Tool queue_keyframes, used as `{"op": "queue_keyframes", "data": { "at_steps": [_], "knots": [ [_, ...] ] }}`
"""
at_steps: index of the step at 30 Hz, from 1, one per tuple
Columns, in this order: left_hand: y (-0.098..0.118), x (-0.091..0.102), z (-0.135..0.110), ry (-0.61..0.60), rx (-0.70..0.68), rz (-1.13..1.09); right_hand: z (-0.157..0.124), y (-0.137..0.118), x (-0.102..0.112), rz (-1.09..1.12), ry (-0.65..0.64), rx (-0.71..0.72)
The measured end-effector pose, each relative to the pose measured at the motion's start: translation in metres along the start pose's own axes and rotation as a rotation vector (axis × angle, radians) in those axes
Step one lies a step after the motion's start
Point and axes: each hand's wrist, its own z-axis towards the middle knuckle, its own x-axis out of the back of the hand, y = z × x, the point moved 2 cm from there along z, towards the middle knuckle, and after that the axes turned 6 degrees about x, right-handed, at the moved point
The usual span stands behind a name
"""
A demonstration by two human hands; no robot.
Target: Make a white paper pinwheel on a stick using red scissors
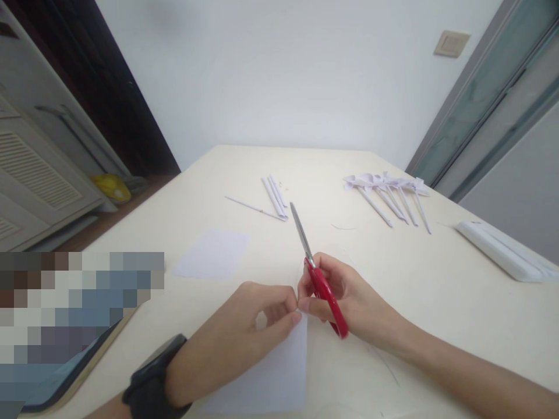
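Observation:
My right hand is closed around red-handled scissors, whose closed blades point away toward the table's middle. Its thumb and fingertips also meet my left hand at the top corner of a white paper sheet lying at the near edge. My left hand, with a black watch on the wrist, pinches that same corner. A smaller white paper square lies flat to the left, beyond my left hand.
On the cream table lie rolled paper sticks, a thin paper stick, and several paper pinwheels at the back right. A white box sits at the right edge. A phone lies near left, partly blurred.

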Motion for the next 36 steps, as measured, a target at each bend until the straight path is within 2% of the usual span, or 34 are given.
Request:
{"op": "queue_keyframes", "data": {
  "at_steps": [7, 12, 14, 18, 22, 24, 28, 32, 36],
  "knots": [
    [-0.003, 0.001, 0.002, -0.021, 0.000, 0.039, 0.002, -0.006, 0.008, -0.028, -0.002, -0.031],
    [-0.002, 0.004, 0.001, -0.041, 0.009, 0.023, 0.003, -0.011, 0.020, -0.023, -0.080, -0.111],
    [-0.001, 0.006, 0.000, -0.037, 0.015, 0.005, 0.005, -0.014, 0.028, -0.057, -0.059, -0.098],
    [-0.002, 0.012, 0.001, -0.033, 0.068, -0.152, 0.007, -0.020, 0.039, -0.119, 0.076, -0.007],
    [-0.007, 0.011, 0.004, 0.020, 0.092, -0.292, 0.005, -0.017, 0.028, -0.062, 0.025, -0.057],
    [-0.008, 0.007, 0.004, 0.022, 0.102, -0.297, 0.003, -0.013, 0.018, -0.018, -0.017, -0.095],
    [0.000, 0.002, 0.003, -0.029, 0.127, -0.236, 0.001, -0.004, 0.006, -0.009, -0.010, -0.080],
    [0.011, 0.003, 0.002, -0.045, 0.119, -0.151, 0.000, -0.001, 0.004, -0.016, 0.002, -0.068],
    [0.005, 0.002, 0.002, -0.072, 0.096, -0.107, 0.002, -0.005, 0.008, -0.062, 0.041, -0.057]
  ]
}}
